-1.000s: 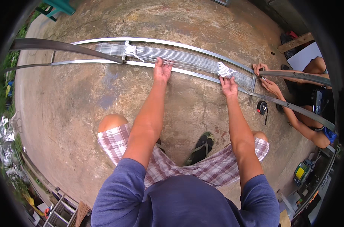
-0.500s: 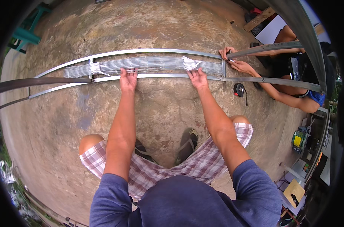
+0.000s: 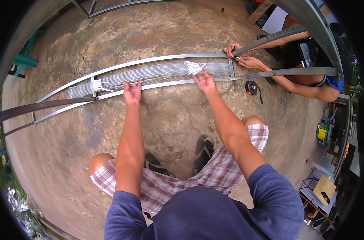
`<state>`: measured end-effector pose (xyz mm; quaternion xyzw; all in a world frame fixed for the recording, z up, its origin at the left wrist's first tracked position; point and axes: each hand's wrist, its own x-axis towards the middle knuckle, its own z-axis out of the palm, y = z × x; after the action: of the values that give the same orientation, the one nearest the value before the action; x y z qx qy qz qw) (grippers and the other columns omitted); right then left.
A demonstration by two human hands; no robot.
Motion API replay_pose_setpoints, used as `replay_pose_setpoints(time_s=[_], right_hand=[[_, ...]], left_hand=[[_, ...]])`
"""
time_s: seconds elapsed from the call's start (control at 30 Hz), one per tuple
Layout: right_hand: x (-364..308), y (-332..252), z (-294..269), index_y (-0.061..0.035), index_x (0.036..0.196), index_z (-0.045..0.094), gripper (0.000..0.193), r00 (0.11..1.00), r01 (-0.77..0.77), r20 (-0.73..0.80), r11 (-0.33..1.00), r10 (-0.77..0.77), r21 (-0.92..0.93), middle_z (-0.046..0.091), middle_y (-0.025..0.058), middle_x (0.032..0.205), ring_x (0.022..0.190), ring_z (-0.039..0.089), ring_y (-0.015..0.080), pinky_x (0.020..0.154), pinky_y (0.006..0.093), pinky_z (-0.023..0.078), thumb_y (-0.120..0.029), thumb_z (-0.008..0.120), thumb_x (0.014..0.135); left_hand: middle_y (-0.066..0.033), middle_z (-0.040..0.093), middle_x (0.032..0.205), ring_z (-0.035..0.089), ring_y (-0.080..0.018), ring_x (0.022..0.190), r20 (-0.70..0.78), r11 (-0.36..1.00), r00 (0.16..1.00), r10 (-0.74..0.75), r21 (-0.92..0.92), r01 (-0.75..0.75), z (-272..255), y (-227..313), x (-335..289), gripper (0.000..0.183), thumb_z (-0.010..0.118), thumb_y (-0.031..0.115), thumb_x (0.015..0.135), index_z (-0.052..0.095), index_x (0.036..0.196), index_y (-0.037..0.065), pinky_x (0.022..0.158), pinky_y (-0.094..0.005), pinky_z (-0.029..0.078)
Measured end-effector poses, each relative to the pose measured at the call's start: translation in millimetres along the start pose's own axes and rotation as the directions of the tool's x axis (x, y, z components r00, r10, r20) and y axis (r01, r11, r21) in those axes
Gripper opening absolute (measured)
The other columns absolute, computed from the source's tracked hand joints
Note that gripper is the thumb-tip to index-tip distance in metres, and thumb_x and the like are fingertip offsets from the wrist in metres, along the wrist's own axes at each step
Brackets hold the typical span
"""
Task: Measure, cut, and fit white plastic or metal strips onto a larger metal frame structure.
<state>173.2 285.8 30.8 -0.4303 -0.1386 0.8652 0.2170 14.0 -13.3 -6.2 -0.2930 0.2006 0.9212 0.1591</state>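
Note:
Both my hands are palm up at the near edge of a long, pale strip of thin wire mesh (image 3: 154,74). My left hand (image 3: 132,94) has its fingertips tucked under the strip near its middle. Farther right, the fingers of my right hand (image 3: 206,83) reach under it beside a bundle of white cord (image 3: 195,68). A second white cord (image 3: 97,86) is wrapped around the strip and a crossbar at the left. The strip lies between the rails of a silver metal frame (image 3: 170,83). How firmly my fingers grip is partly hidden.
At the right, a co-worker's hands (image 3: 248,62) hold a small pen-like tool against a corner of the frame. A black and red tape measure (image 3: 251,88) lies on the concrete floor (image 3: 174,116). Dark metal legs (image 3: 46,110) rise at both sides. A green stool (image 3: 25,60) stands far left.
The view has shifted and tilted, so the frame now slopes down to the left and another metal frame shows at the top. My hands keep nearly the same places on the mesh.

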Motion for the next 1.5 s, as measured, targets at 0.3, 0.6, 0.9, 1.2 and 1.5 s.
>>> replay_pose_setpoints(time_s=[0.3, 0.6, 0.9, 1.2, 1.5], right_hand=[[-5.5, -1.8, -0.4, -0.0064, 0.122, 0.047, 0.03, 1.0, 0.006, -0.017, 1.0, -0.006, 0.002, 0.056, 0.0119, 0.123, 0.12, 0.051, 0.0315, 0.106, 0.0598, 0.039, -0.022, 0.054, 0.098], [-23.4, -11.2, 12.3, -0.0124, 0.119, 0.058, 0.043, 0.994, -0.041, 0.1, 0.997, 0.033, 0.072, 0.056, 0.0063, 0.123, 0.118, 0.048, 0.0289, 0.105, 0.0591, 0.03, -0.033, 0.072, 0.084], [-79.2, -15.8, 40.3, -0.0192, 0.123, 0.058, 0.044, 0.932, -0.076, 0.361, 0.989, 0.026, 0.124, 0.059, 0.0054, 0.13, 0.126, 0.048, 0.0285, 0.105, 0.0571, 0.03, -0.023, 0.075, 0.082], [-193.8, -36.9, 32.8, -0.0193, 0.13, 0.051, 0.055, 0.957, -0.048, 0.289, 0.97, -0.023, 0.238, 0.057, 0.0089, 0.132, 0.128, 0.046, 0.0296, 0.107, 0.0532, 0.034, -0.02, 0.076, 0.081], [-342.4, -95.3, 32.6, -0.0215, 0.132, 0.05, 0.059, 0.99, -0.018, 0.135, 0.943, -0.029, 0.333, 0.051, 0.0091, 0.137, 0.133, 0.04, 0.0337, 0.113, 0.0555, 0.026, -0.016, 0.077, 0.079]], left_hand=[[-0.0114, 0.048, 0.134, 0.046, -0.0342, 0.125, -0.085, 0.999, 0.996, -0.029, 0.015, 0.03, 15.3, 1.6, -8.0, 0.048, 0.064, 0.034, 0.092, 0.047, 0.129, 0.01, 0.108, -0.0545, 0.038], [-0.0123, 0.053, 0.13, 0.05, -0.0324, 0.12, -0.185, 0.999, 0.982, -0.029, 0.038, 0.037, 44.0, 18.1, -2.4, 0.056, 0.074, 0.037, 0.083, 0.054, 0.124, 0.006, 0.106, -0.0525, 0.039], [-0.0165, 0.056, 0.129, 0.051, -0.0328, 0.121, 0.214, 0.987, 0.976, -0.03, -0.149, 0.063, 70.3, 48.0, 18.6, 0.049, 0.062, 0.031, 0.091, 0.05, 0.127, 0.001, 0.106, -0.0532, 0.038], [-0.0123, 0.062, 0.12, 0.056, -0.0289, 0.116, 0.014, 0.987, 0.987, -0.162, -0.015, 0.162, 121.4, 51.9, -49.5, 0.041, 0.058, 0.029, 0.093, 0.054, 0.127, 0.006, 0.103, -0.0507, 0.042], [-0.0118, 0.063, 0.111, 0.06, -0.0272, 0.108, 0.012, 0.96, 0.962, -0.274, 0.062, 0.273, 149.5, 40.9, -155.7, 0.04, 0.063, 0.024, 0.09, 0.054, 0.122, 0.003, 0.101, -0.0495, 0.045]])
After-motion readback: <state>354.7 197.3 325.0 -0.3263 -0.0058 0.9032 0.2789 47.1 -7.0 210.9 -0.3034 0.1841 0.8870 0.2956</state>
